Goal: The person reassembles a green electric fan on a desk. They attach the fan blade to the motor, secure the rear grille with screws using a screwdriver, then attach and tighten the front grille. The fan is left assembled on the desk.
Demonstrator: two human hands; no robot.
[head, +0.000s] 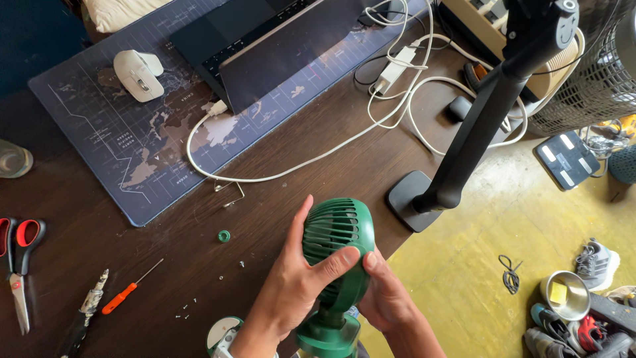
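Note:
A small green fan (336, 232) with a slatted round grille is held upright over the near edge of the dark wooden desk (79, 219). My left hand (295, 282) wraps the left side of its head, thumb raised beside the grille and fingers across the front. My right hand (384, 295) grips the right side from behind, thumb on the rim. The fan's green base (328, 335) shows below my hands. A small green ring (224, 235) and several tiny screws (185, 310) lie on the desk to the left.
An orange-handled screwdriver (129, 288), a metal tool (86, 311) and red scissors (18, 265) lie at left. A map desk mat (132, 132) carries a white mouse (138, 74) and keyboard (238, 36). White cables (397, 99), a black monitor arm (477, 126). Shoes (593, 262) on the floor.

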